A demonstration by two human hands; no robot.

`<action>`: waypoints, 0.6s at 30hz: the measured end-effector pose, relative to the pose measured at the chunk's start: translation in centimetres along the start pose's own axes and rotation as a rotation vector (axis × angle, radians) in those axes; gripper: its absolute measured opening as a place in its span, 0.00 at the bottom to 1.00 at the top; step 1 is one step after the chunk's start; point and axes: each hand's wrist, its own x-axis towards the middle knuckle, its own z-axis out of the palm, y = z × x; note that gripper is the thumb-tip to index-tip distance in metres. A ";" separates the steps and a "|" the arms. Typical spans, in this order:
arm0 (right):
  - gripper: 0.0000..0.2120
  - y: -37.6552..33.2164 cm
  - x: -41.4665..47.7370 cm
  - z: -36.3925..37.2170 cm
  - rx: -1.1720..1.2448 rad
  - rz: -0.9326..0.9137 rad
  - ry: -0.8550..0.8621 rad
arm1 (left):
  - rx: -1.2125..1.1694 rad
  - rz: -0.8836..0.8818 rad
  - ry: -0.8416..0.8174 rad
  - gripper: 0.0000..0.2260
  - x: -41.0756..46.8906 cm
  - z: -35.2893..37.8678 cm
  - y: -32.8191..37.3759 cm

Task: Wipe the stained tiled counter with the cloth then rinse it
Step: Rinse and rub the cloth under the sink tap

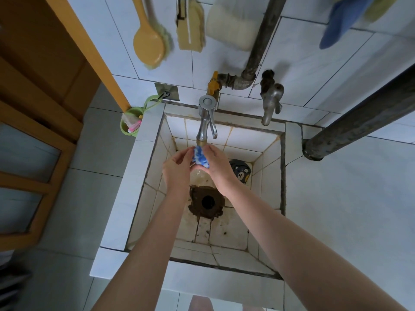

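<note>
Hands over a tiled sink (143, 167), both closed around a bunched blue-and-white cloth (200, 158) just under the chrome tap (206, 122). Left hand (177, 169) gripping the cloth's left side, right hand (216, 163) pinching its right side. Below, a dark drain hole (207, 202) in the stained sink floor.

The square, white-tiled sink basin (148, 167) lies open from above, its floor bare around the dark round drain hole (207, 202). At the far wall the chrome tap (205, 118) overhangs it, just above both hands bunched round a blue-and-white cloth (200, 157). A dark round bear-faced object (240, 172) occupies the far right corner.
</note>
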 end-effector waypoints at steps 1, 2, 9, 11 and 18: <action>0.18 0.0 0.0 0.0 0.093 0.006 -0.096 | -0.030 -0.016 -0.029 0.10 0.0 0.0 0.3; 0.16 0.0 -0.1 0.0 0.201 0.020 -0.167 | -0.036 -0.020 -0.051 0.11 0.1 0.0 0.4; 0.06 0.3 0.3 -1.0 -0.115 -0.159 0.170 | -0.073 -0.036 -0.067 0.11 1.2 -0.7 0.6; 0.05 0.5 0.4 -1.0 -0.259 -0.248 0.244 | -0.069 -0.082 -0.111 0.12 1.2 -0.6 0.5; 0.15 0.2 -0.2 -0.7 -0.119 -0.198 0.136 | -0.074 -0.114 -0.117 0.13 1.1 -0.8 0.8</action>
